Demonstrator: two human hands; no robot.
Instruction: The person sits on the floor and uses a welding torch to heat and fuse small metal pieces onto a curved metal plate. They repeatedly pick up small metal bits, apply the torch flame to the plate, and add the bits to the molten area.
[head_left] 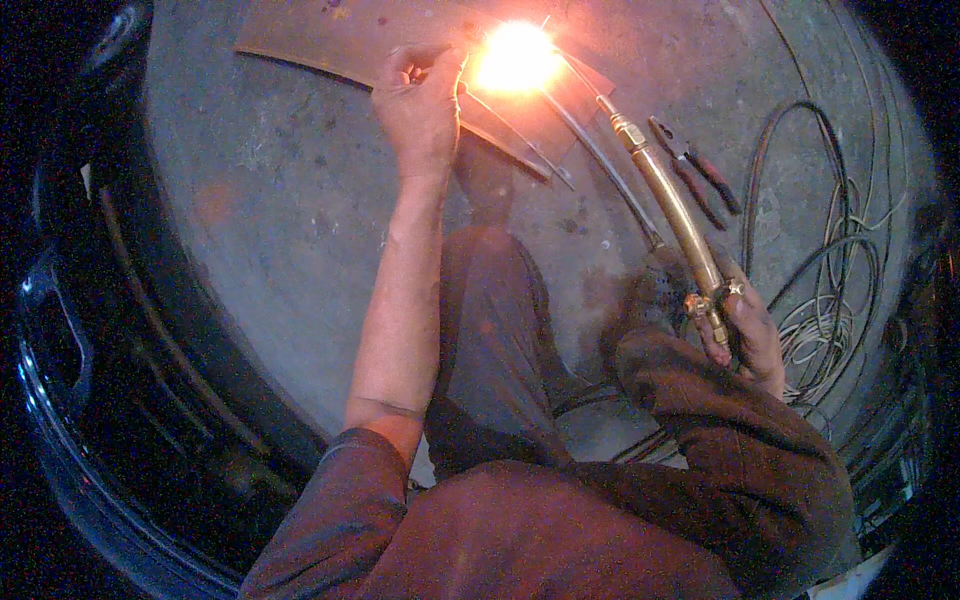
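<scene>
Holds a brass torch (pixel 672 197) in the right hand (pixel 757 335), with fingers wrapped around the valve end at the right of the view. Angles the torch upward and to the left from that grip, with a slight bend, toward a bright orange-white glare (pixel 518 58) at the top centre. Washes out all detail within the glare, including any contact between the torch tip and the work.

Positions the left hand (pixel 420 95) just left of the glare, over a flat brownish plate (pixel 320 38), with fingers curled inward and set narrow. Shows a thin rod (pixel 520 138) running from beside the left hand down and to the right, past the near edge of the plate. Cannot tell a hold on this rod from mere overlap in the view.

Includes a slender grey tube (pixel 605 165) left of the torch, running from near the glare toward the lower right. Note the pliers (pixel 712 180) with red-and-black handles on the concrete floor (pixel 270 200), just right of the torch and apart from both hands. Note also a looped black hose (pixel 800 104) farther right, near a loose coil of pale cable (pixel 815 345) beside the right hand.
</scene>
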